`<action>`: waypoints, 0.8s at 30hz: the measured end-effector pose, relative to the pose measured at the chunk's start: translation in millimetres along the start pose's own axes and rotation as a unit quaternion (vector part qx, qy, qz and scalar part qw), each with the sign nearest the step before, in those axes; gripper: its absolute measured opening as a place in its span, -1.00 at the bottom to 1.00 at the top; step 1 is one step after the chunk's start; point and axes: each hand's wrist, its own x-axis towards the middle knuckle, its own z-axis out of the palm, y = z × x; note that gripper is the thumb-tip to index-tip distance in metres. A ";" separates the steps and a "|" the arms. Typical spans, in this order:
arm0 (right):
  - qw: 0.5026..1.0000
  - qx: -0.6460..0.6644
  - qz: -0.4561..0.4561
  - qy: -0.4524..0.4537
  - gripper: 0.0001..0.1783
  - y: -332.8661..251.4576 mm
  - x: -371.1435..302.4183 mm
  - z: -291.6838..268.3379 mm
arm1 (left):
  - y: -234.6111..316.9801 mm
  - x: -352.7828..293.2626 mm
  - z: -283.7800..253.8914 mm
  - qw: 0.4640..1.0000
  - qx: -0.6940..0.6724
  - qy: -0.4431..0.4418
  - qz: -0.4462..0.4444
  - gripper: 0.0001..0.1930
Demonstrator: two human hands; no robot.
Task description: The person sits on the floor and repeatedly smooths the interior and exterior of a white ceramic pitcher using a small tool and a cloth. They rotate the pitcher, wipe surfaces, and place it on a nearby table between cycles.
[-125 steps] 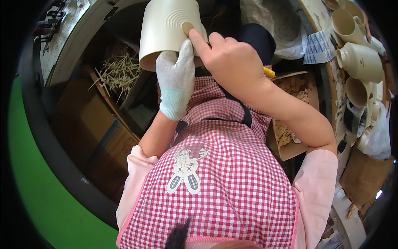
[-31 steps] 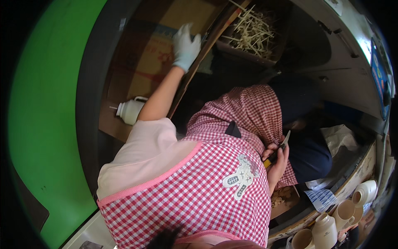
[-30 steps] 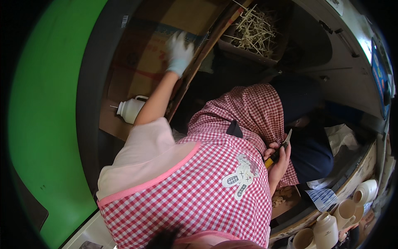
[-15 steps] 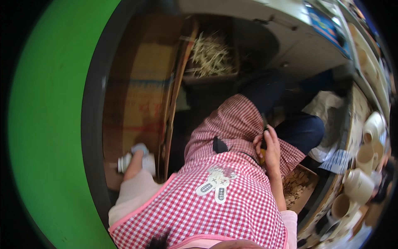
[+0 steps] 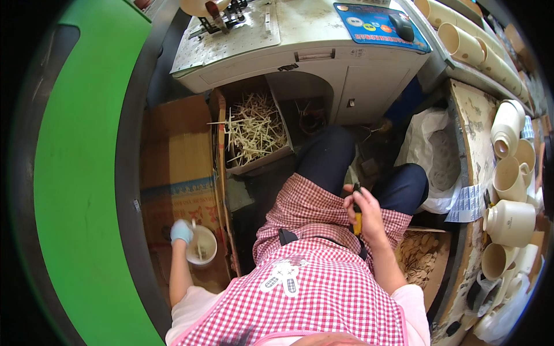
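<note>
At the left, over the cardboard box, my left hand (image 5: pixel 182 232) wears a light blue glove, its fingers closed at the handle side of an off-white mug (image 5: pixel 213 249). The mug's opening faces up, and a pale strip-like shape shows inside it. My right hand (image 5: pixel 371 218) is bare and rests over my lap, wrapped round a small tool with a black and yellow handle (image 5: pixel 358 222). The tool's working end is too small to make out. A red checked apron (image 5: pixel 323 288) covers my lap.
An open box of pale thin strips (image 5: pixel 257 132) stands ahead, beneath a white desk (image 5: pixel 231 75) with a mouse (image 5: pixel 401 26). Several cream mugs and jars (image 5: pixel 509 224) line the bench at right. Brown flat pieces (image 5: pixel 418 259) fill a box beside me. A green panel (image 5: pixel 86 173) borders the left.
The view has shifted and sharpened, bringing the desk top into sight. The mug in my left hand has turned so its opening now shows. My right hand still grips the tool.
</note>
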 end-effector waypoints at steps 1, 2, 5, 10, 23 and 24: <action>1.000 -0.002 -0.007 -0.001 -0.63 -9.1 8.0 -1.6 | 24.8 -15.5 -52.6 0.983 -0.081 0.134 0.092 -0.78; 0.999 0.007 -0.032 -0.009 -0.63 -16.8 15.9 -1.1 | 56.7 -33.5 -96.9 0.920 -0.171 0.272 0.225 -0.59; 0.991 0.098 -0.088 -0.004 -0.61 -38.6 46.1 3.3 | 178.8 -97.6 -170.4 0.779 -0.291 0.447 0.329 -0.53; 0.949 0.236 -0.193 0.086 -0.68 -56.2 73.4 -17.9 | 355.7 -158.1 -171.7 0.552 -0.311 0.331 0.699 -0.50; 0.936 -0.100 -0.263 0.212 -0.59 -53.7 -6.4 -22.4 | 417.4 -163.5 -166.3 0.555 -0.479 -0.223 0.643 -0.03; 0.930 -0.133 -0.262 0.221 -0.59 -54.9 -9.4 -21.3 | 415.3 -169.1 -167.2 0.551 -0.450 -0.187 0.678 -0.03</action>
